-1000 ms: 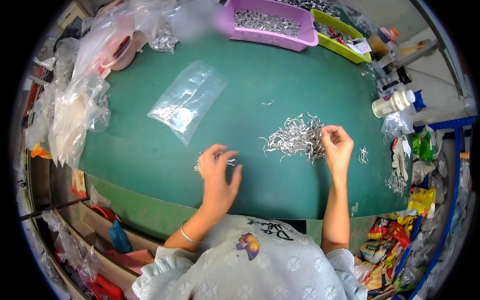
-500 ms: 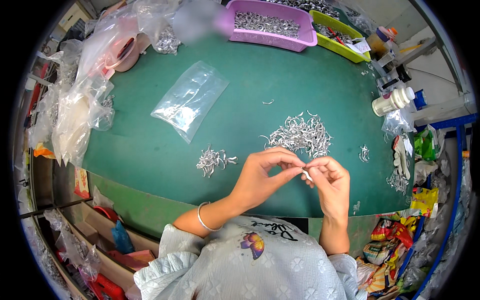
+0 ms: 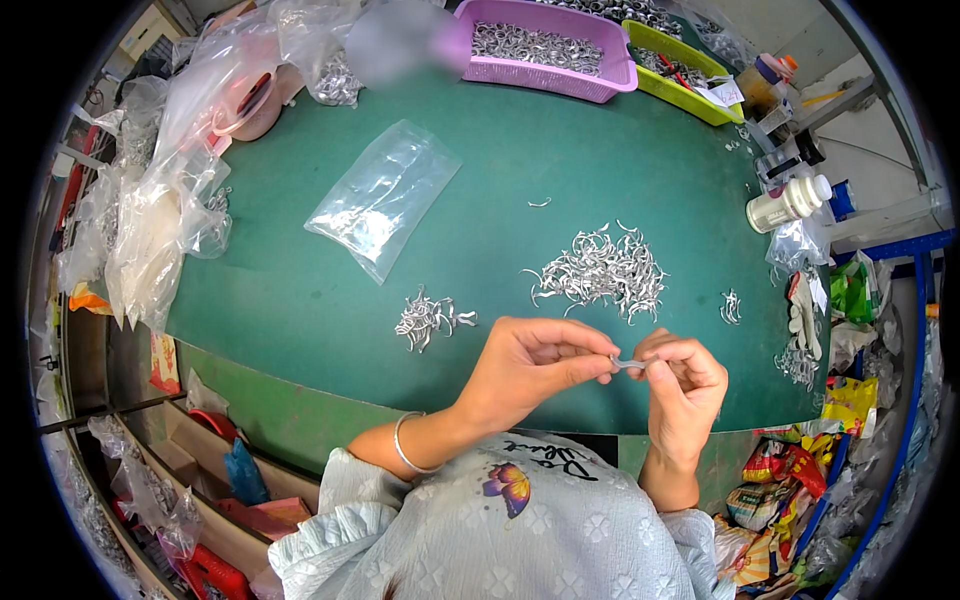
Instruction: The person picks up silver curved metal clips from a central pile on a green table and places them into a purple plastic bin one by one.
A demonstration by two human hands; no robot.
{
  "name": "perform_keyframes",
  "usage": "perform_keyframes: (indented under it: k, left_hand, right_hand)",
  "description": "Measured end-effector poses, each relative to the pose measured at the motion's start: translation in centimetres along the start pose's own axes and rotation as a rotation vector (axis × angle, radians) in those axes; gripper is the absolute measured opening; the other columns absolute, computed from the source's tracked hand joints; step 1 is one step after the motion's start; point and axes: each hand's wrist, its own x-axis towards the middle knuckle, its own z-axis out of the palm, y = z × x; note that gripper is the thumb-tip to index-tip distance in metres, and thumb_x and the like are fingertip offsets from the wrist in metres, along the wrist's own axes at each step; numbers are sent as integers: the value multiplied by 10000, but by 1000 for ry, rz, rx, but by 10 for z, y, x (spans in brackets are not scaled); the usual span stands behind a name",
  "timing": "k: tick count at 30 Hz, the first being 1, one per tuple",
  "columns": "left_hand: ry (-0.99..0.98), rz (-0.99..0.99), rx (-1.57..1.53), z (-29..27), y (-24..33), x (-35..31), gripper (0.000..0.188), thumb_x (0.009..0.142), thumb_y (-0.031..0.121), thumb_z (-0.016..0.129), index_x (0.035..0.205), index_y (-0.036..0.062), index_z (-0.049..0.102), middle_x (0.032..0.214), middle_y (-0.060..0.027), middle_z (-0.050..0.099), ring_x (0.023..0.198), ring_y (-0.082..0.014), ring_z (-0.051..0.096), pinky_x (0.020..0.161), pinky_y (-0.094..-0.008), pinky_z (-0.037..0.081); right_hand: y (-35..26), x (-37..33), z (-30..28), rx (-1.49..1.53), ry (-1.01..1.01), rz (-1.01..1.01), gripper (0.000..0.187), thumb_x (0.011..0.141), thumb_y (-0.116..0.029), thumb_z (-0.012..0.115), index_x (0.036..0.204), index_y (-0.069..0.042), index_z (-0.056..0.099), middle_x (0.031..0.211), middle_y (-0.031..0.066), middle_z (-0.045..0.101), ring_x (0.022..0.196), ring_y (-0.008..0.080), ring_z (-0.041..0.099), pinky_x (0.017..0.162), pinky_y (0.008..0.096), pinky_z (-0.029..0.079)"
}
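Between my two hands, just off the table's near edge, a small curved silver metal piece [image 3: 629,364] is stretched sideways. My left hand [image 3: 535,365] pinches its left end between thumb and fingers. Its right end sits in the pinch of my right hand [image 3: 683,385]. Beyond my hands lies a large heap of similar curved metal pieces [image 3: 605,272] on the green table. A smaller pile [image 3: 428,320] rests to the left of my left hand. One single piece [image 3: 539,204] lies apart, past the heap, and a few more [image 3: 730,307] lie to its right.
A clear plastic bag [image 3: 385,200] lies flat on the table [image 3: 270,280]. At the back stand a purple basket [image 3: 548,78] and a yellow-green basket [image 3: 690,98], both holding metal parts. A white bottle [image 3: 788,205] is at the right edge; plastic bags [image 3: 150,230] crowd the left.
Both hands have come slightly nearer to me, and the right has shifted rightward, away from the left. The metal piece now shows more fully between them, lying nearly level.
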Motion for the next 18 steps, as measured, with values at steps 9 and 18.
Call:
perform_keyframes:
  k: [9,18]
  left_hand:
    - [-11,-54,-70,1,0,-3,99,780,-9,606,865,-58,619,870,-146,615,753,-175,599,690,-267,486]
    - [-30,-31,-101,2,1,-6,83,783,-16,597,850,-62,616,872,-152,609,753,-181,598,687,-270,491]
  right_hand:
    - [2,-3,0,164,-17,63,50,810,44,526,845,45,561,794,142,575,700,176,558,627,269,476]
    - [1,-7,4,209,-18,81,54,821,4,538,839,49,561,787,137,577,713,183,551,629,272,478]
